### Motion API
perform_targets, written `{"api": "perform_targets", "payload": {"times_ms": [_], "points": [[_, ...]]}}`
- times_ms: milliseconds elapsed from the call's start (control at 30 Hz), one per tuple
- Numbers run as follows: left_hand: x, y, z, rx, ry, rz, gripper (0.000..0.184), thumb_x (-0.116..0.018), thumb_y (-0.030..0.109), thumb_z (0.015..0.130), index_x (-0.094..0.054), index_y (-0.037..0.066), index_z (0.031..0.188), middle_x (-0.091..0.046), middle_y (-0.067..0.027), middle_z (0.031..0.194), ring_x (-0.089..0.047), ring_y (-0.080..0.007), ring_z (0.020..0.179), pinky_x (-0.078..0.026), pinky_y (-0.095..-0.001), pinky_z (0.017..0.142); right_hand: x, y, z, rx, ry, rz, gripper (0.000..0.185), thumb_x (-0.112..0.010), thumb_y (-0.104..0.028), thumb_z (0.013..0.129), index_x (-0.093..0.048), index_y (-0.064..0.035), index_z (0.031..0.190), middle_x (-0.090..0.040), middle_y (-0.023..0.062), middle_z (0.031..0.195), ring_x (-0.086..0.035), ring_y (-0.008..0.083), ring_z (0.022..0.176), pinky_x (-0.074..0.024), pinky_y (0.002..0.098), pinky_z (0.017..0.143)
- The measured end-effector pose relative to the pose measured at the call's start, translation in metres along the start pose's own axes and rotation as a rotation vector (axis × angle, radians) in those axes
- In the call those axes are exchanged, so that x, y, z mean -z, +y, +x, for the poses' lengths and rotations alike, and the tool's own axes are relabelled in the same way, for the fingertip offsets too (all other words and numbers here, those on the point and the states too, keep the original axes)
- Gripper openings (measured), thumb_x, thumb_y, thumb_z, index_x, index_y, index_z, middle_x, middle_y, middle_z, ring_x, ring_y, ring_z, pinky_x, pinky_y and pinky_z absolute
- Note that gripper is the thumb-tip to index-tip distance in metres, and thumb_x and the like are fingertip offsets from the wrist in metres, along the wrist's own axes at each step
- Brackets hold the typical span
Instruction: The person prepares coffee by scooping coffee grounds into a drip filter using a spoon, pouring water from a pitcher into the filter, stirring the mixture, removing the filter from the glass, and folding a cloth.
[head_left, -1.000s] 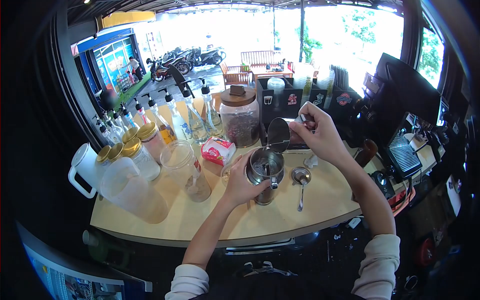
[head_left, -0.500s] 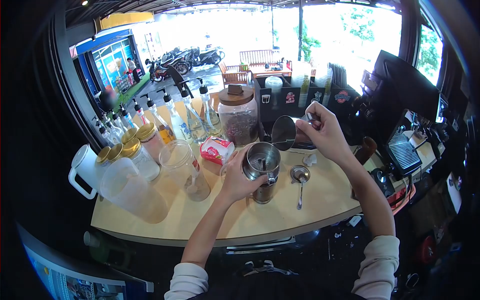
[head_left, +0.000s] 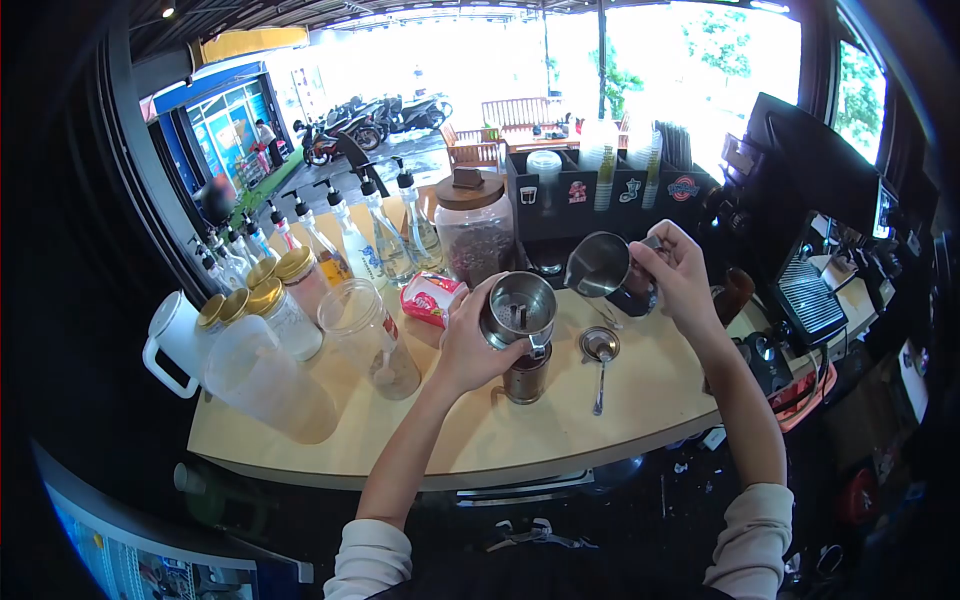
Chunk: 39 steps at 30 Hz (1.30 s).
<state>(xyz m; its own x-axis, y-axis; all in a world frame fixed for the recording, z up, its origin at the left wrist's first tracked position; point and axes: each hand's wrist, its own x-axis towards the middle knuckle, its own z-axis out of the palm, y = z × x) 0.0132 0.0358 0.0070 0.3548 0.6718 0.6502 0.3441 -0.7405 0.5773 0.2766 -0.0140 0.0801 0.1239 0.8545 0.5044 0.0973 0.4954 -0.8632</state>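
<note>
My left hand is wrapped round a steel cup with an upright post inside, like a drip coffee filter. The cup is just above a metal cylinder on the counter; whether they touch is hard to tell. Raised to the right, my right hand grips the handle of a steel pitcher. The pitcher is tilted, its mouth towards me and its spout side apart from the cup. A spoon rests on a small round metal lid at the right.
A plastic jar, a large clear pitcher and a red-and-white packet stand left of my hands. Behind are pump bottles, a wooden-lidded jar and a black cup organizer. An espresso machine is at the right.
My right hand has moved the pitcher rightwards, away from the steel cup, and turned it less steeply. My left hand has shifted the cup slightly up and left.
</note>
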Motion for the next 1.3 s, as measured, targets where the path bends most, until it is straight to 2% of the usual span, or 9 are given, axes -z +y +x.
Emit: {"api": "perform_targets", "payload": {"times_ms": [333,400,500,600,933,1033,1100,1200,1300], "points": [[0.004,-0.001,0.01,-0.013,-0.01,-0.047,0.078,-0.08,0.026,0.06,-0.045,0.01,0.129,-0.061,-0.0113,0.116,-0.055,-0.0312,0.114,-0.025,-0.05,0.109,0.053,0.05,-0.039,-0.125,0.209,0.164,0.02,-0.064,-0.01,0.087,-0.048,-0.0097,0.076,-0.049,-0.0057,0.069,-0.044,0.0021,0.064,-0.0333,0.0195,0.059],[0.006,0.0,0.013,-0.031,-0.023,-0.009,0.081,-0.081,0.014,0.06,-0.044,0.001,0.13,-0.057,-0.0139,0.12,-0.055,-0.0252,0.114,-0.041,-0.0371,0.102,0.068,0.071,-0.049,-0.153,0.259,0.222,0.02,-0.064,-0.008,0.086,-0.047,-0.0102,0.075,-0.049,-0.0052,0.069,-0.044,0.0031,0.065,-0.0324,0.0196,0.059],[0.008,0.0,0.017,-0.004,-0.03,-0.014,0.08,-0.08,0.013,0.061,-0.044,0.001,0.131,-0.056,-0.014,0.122,-0.054,-0.0246,0.116,-0.04,-0.0367,0.103,0.087,0.101,-0.063,-0.179,0.34,0.212,0.02,-0.057,-0.002,0.088,-0.045,-0.0099,0.075,-0.045,-0.0031,0.065,-0.043,0.0054,0.058,-0.0374,0.023,0.054],[0.009,-0.003,0.02,0.007,-0.036,-0.037,0.079,-0.079,0.013,0.062,-0.043,0.002,0.131,-0.055,-0.0138,0.123,-0.053,-0.0243,0.116,-0.04,-0.0362,0.103,0.093,0.115,-0.074,-0.207,0.39,0.239,0.019,-0.058,-0.002,0.087,-0.045,-0.0101,0.075,-0.045,-0.0038,0.065,-0.042,0.0047,0.057,-0.0346,0.022,0.053],[0.009,-0.006,0.018,-0.007,-0.004,-0.055,0.081,-0.08,0.013,0.064,-0.04,0.003,0.133,-0.054,-0.0122,0.124,-0.053,-0.0238,0.117,-0.039,-0.0359,0.103,0.098,0.107,-0.082,-0.168,0.375,0.179,0.019,-0.063,-0.002,0.084,-0.048,-0.0094,0.077,-0.048,-0.0047,0.068,-0.046,0.0045,0.063,-0.0347,0.0209,0.058],[0.01,-0.005,0.017,0.066,-0.019,-0.106,0.081,-0.082,0.013,0.064,-0.041,0.002,0.132,-0.053,-0.0118,0.125,-0.052,-0.0234,0.118,-0.039,-0.0357,0.104,0.097,0.11,-0.084,-0.216,0.429,0.171,0.022,-0.06,0.0,0.085,-0.045,-0.0113,0.074,-0.043,-0.0062,0.063,-0.039,0.0034,0.058,-0.0305,0.0202,0.055],[0.009,-0.009,0.017,0.126,-0.039,-0.171,0.082,-0.083,0.013,0.063,-0.041,0.002,0.132,-0.053,-0.0114,0.125,-0.051,-0.0225,0.119,-0.038,-0.0356,0.104,0.101,0.112,-0.087,-0.223,0.397,0.185,0.018,-0.063,-0.002,0.084,-0.048,-0.009,0.077,-0.051,-0.0036,0.069,-0.048,0.0053,0.063,-0.0363,0.0213,0.06],[0.004,-0.013,0.015,0.095,0.018,-0.199,0.076,-0.082,0.01,0.061,-0.045,0.003,0.127,-0.059,-0.0123,0.118,-0.058,-0.0211,0.111,-0.043,-0.0346,0.099,0.101,0.11,-0.086,-0.218,0.392,0.17,0.018,-0.063,-0.001,0.084,-0.048,-0.0088,0.077,-0.053,-0.0027,0.07,-0.048,0.0056,0.064,-0.037,0.0214,0.061],[0.002,-0.01,0.011,0.107,-0.002,-0.218,0.077,-0.081,0.009,0.061,-0.044,0.003,0.128,-0.058,-0.0117,0.119,-0.057,-0.0205,0.112,-0.042,-0.0343,0.101,0.095,0.101,-0.078,-0.185,0.36,0.15,0.018,-0.063,-0.002,0.084,-0.048,-0.0083,0.077,-0.052,-0.0029,0.07,-0.049,0.0052,0.064,-0.0369,0.021,0.061]]}}
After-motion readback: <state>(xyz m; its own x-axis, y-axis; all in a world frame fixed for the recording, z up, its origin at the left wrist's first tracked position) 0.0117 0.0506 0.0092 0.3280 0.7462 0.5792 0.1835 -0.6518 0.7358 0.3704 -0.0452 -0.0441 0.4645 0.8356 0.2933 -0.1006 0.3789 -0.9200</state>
